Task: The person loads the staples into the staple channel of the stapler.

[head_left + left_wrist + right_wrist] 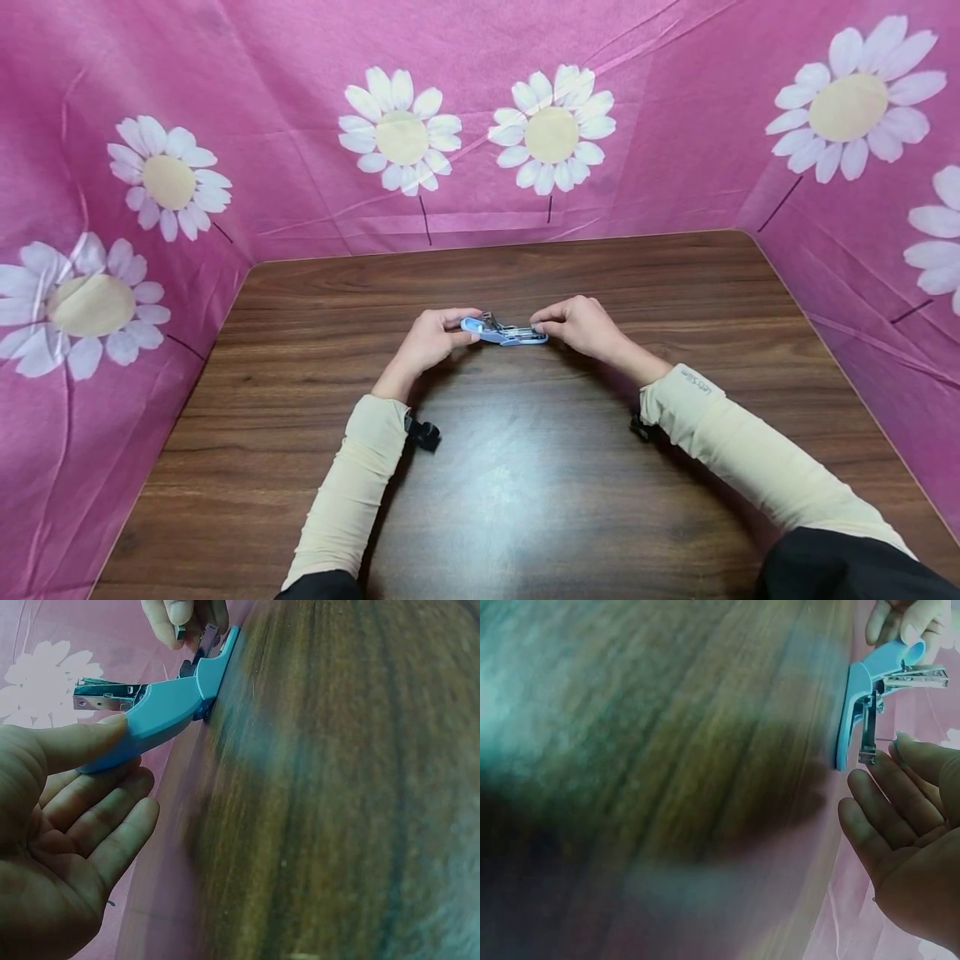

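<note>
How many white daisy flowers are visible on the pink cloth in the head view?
6, with one cut off: two on the left wall, two on the back wall, two on the right wall. More may lie outside the frame.

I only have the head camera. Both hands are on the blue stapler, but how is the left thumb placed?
Observer: The left hand lays its thumb along the blue stapler, with the fingers underneath.
Operator: Is it opened up?
Observer: Yes, the metal staple rail stands apart from the blue body.
Operator: And the other end?
Observer: The right hand pinches a small metal part there.
</note>
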`<state>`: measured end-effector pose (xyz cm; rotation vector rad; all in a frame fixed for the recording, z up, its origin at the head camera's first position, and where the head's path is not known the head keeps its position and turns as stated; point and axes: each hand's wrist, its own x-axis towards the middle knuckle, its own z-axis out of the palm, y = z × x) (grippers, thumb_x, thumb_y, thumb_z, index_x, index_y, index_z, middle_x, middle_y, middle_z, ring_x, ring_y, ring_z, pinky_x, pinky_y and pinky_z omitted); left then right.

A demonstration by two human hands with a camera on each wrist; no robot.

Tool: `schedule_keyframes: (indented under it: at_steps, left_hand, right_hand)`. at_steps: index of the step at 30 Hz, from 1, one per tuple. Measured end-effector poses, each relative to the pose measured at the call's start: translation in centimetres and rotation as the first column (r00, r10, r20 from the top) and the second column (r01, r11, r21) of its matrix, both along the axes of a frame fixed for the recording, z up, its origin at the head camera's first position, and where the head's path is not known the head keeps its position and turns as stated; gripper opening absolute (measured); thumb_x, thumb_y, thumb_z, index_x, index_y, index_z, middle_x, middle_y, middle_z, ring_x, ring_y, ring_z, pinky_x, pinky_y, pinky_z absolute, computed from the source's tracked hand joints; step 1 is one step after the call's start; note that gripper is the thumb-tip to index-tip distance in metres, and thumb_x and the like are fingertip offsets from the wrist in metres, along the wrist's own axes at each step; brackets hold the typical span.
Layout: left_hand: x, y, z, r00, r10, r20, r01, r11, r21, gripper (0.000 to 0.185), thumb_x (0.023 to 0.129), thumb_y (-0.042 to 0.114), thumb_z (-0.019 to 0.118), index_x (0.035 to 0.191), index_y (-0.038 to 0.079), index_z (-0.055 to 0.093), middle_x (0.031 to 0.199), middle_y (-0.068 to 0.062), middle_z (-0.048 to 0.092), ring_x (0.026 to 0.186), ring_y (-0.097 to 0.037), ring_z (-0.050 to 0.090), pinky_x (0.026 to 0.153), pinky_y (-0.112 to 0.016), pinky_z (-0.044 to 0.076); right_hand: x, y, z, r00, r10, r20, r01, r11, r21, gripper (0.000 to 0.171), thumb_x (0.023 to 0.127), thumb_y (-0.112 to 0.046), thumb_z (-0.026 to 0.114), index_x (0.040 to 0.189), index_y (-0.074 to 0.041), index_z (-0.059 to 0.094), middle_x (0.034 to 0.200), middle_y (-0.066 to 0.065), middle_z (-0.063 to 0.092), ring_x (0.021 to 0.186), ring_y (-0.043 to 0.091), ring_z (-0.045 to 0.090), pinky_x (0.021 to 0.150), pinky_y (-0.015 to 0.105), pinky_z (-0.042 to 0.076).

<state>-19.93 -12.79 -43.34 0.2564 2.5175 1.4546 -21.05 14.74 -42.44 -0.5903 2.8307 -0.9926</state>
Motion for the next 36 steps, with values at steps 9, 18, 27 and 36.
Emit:
schedule_keyframes:
  at_steps: [9,18,27,36]
  left_hand:
    - [-0.1,0.1,-0.1,1.000,0.001,-0.007,-0.002,1.000,-0.023,0.034,0.086,0.024,0.076,0.119,0.023,0.071,0.112,0.002,0.074,0.087,-0.008,0.056,0.078,-0.022,0.043]
    - [-0.1,0.1,-0.2,1.000,0.003,-0.004,-0.003,1.000,-0.011,0.034,0.085,0.022,0.077,0.119,0.022,0.072,0.111,0.001,0.075,0.088,-0.007,0.058,0.079,-0.022,0.043]
    - [-0.1,0.2,-0.2,1.000,0.008,-0.003,-0.008,1.000,-0.010,0.033,0.085,0.023,0.077,0.117,0.023,0.072,0.109,0.002,0.075,0.084,-0.009,0.057,0.075,-0.024,0.043]
    - [-0.1,0.1,-0.1,1.000,0.004,0.018,-0.004,1.000,0.014,0.031,0.086,0.021,0.076,0.117,0.021,0.073,0.110,0.001,0.075,0.080,-0.008,0.057,0.069,-0.022,0.043]
  right_hand:
    - [-0.3,-0.5,-0.7,0.999,0.028,-0.035,-0.027,0.999,0.041,0.018,0.089,-0.028,0.071,0.103,-0.022,0.079,0.102,-0.002,0.077,0.101,0.017,0.070,0.087,0.041,0.052]
    - [-0.4,-1.0,-0.7,1.000,0.017,-0.020,-0.015,0.998,0.060,0.017,0.089,-0.030,0.071,0.103,-0.025,0.079,0.103,-0.002,0.077,0.100,0.018,0.070,0.084,0.041,0.052]
    - [-0.5,-1.4,-0.9,1.000,0.022,-0.019,-0.020,0.998,0.066,0.016,0.089,-0.031,0.072,0.102,-0.027,0.079,0.101,-0.004,0.077,0.091,0.014,0.068,0.079,0.038,0.050]
    - [-0.4,-1.6,-0.9,0.998,0.044,-0.042,-0.041,0.996,0.076,0.017,0.088,-0.029,0.073,0.103,-0.025,0.079,0.102,-0.001,0.077,0.090,0.015,0.069,0.075,0.038,0.050]
